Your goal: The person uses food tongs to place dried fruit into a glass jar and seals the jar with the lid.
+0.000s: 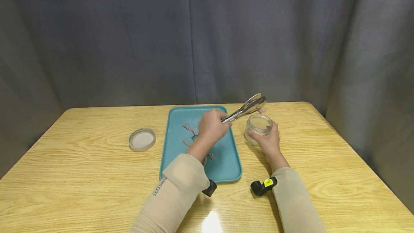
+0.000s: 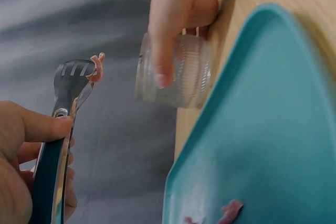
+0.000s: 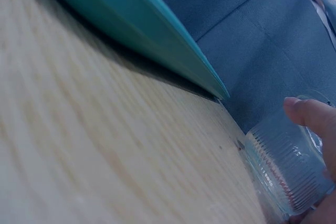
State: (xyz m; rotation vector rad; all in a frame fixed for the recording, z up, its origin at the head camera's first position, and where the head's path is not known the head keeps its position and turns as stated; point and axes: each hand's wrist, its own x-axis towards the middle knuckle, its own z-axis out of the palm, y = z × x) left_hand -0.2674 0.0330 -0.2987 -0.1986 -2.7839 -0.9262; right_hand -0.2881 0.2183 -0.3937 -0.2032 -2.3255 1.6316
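Tray point(image 1: 224, 166) between lid point(image 1: 142, 140) and jar point(image 1: 257, 128), forearm point(image 1: 181, 182) across

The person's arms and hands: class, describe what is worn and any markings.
The left hand and right hand are gloveless. The left sleeve is beige with dark lettering starting "Lets"; the right sleeve is beige, without visible lettering. A black device sits by the left wrist; another black device, by the right wrist, bears a yellow label.

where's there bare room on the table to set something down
Widest bare table is left of the lid; another patch lies right of the jar and right forearm. Crowded: the tray, with pinkish pieces near the left hand, and the air above the jar, where tongs hover.
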